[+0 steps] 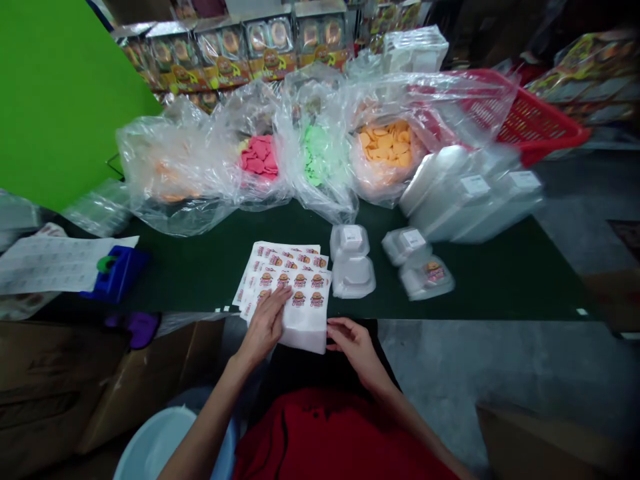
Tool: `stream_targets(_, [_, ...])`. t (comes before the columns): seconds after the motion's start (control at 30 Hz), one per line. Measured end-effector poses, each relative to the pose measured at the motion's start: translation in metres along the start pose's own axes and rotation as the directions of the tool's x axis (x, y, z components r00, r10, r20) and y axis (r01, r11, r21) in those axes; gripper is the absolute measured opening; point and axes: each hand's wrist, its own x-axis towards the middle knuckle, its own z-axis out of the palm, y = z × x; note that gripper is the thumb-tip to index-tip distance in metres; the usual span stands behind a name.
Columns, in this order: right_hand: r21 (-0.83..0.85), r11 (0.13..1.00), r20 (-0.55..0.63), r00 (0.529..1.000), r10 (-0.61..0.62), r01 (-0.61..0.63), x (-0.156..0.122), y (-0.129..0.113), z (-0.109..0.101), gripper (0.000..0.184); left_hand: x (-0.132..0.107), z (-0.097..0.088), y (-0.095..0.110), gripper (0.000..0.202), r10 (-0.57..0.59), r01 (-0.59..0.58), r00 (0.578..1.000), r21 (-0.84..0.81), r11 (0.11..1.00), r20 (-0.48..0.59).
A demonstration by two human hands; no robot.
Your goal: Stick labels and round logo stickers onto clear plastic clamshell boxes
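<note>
Burger-picture sticker sheets [303, 323] lie in a loose stack at the table's front edge, the top one overhanging it. My left hand [265, 325] rests flat on the top sheet with its fingers stretched out. At that sheet's lower right edge, my right hand [355, 347] pinches the paper between thumb and fingers. Just right of the stack sits an opened clear plastic box [353, 277] with a white label on its lid. Beside it, a second opened box [425, 279] bears a burger sticker on one half and a label on the other.
Plastic bags hold pink pieces [259, 157], green pieces [316, 157] and orange pieces [385, 143] along the back. Stacked clear boxes [475, 197] and a red basket [540, 120] stand at right. A blue tape dispenser [115, 273] is at left, above a light-blue tub [160, 440].
</note>
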Motion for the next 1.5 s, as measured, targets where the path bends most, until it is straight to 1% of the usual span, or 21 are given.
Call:
stream_targets(0.1, [-0.032,0.996,-0.017,0.996,-0.089,0.088,0.013,-0.009,0.017,0.039,0.000,0.001,-0.003,0.047,-0.003,0.002,1.000,-0.028,1.000,-0.024])
stream_targets(0.2, [-0.077,0.983,-0.016,0.985,-0.171,0.169,0.029,-0.017,0.032,0.033,0.007,0.000,-0.002,0.043,-0.003,-0.001,0.998,-0.061,0.998,-0.056])
stream_targets(0.27, [-0.091,0.975,0.000,0.979,-0.202,0.201,0.038,-0.021,0.039,0.031,0.016,-0.002,0.003,0.037,-0.019,0.011,0.996,-0.093,0.996,-0.091])
stream_targets(0.37, [-0.095,0.966,0.040,0.971,-0.237,0.240,0.046,-0.025,0.047,0.027,0.032,-0.006,0.018,0.029,-0.051,0.029,0.991,-0.171,0.985,-0.126])
stream_targets(0.47, [-0.090,0.961,0.076,0.964,-0.256,0.262,0.048,-0.026,0.054,0.026,0.046,-0.007,0.031,0.022,-0.068,0.043,0.993,-0.252,0.967,-0.093])
stream_targets(0.53, [-0.081,0.961,0.074,0.963,-0.257,0.263,0.048,-0.026,0.057,0.025,0.052,-0.007,0.034,0.019,-0.090,0.070,0.995,-0.295,0.953,-0.053])
stream_targets(0.6, [-0.071,0.964,0.054,0.966,-0.252,0.256,0.049,-0.024,0.058,0.024,0.055,-0.008,0.034,0.018,-0.098,0.089,0.995,-0.326,0.941,-0.012])
stream_targets(0.7, [-0.073,0.965,0.031,0.968,-0.250,0.252,0.051,-0.021,0.057,0.021,0.056,-0.010,0.031,0.020,-0.059,0.071,0.997,-0.344,0.936,0.045])
stream_targets(0.77, [-0.088,0.962,0.017,0.966,-0.260,0.260,0.053,-0.020,0.056,0.021,0.058,-0.010,0.029,0.022,-0.041,0.061,0.997,-0.352,0.934,0.064])
stream_targets(0.93, [-0.127,0.959,0.002,0.967,-0.254,0.252,0.055,-0.020,0.056,0.021,0.066,-0.009,0.025,0.025,-0.110,0.116,0.993,-0.357,0.927,0.037])
stream_targets(1.03, [-0.089,0.969,-0.019,0.972,-0.233,0.230,0.056,-0.020,0.057,0.023,0.067,-0.012,0.024,0.023,-0.103,0.118,0.993,-0.355,0.927,0.060])
stream_targets(1.1, [-0.049,0.977,-0.033,0.977,-0.211,0.210,0.056,-0.019,0.058,0.024,0.066,-0.015,0.024,0.021,-0.055,0.076,0.996,-0.344,0.936,0.068])
stream_targets(1.17, [-0.021,0.981,-0.045,0.980,-0.193,0.192,0.057,-0.018,0.059,0.025,0.064,-0.019,0.024,0.021,0.014,0.000,0.999,-0.290,0.957,0.045])
stream_targets(1.23, [-0.025,0.980,-0.056,0.979,-0.196,0.195,0.057,-0.018,0.059,0.025,0.063,-0.021,0.025,0.021,0.065,-0.058,0.998,-0.228,0.972,0.022])
stream_targets(1.27, [-0.036,0.978,-0.058,0.977,-0.206,0.204,0.057,-0.019,0.059,0.024,0.063,-0.022,0.026,0.022,0.073,-0.066,0.997,-0.214,0.975,0.022])
stream_targets(1.37, [-0.070,0.969,-0.049,0.970,-0.239,0.236,0.058,-0.019,0.059,0.022,0.065,-0.021,0.028,0.025,0.028,-0.016,0.999,-0.253,0.967,0.044])
stream_targets(1.5, [-0.110,0.959,-0.035,0.964,-0.265,0.260,0.057,-0.016,0.057,0.021,0.067,-0.015,0.025,0.023,-0.090,0.102,0.995,-0.379,0.920,0.050])
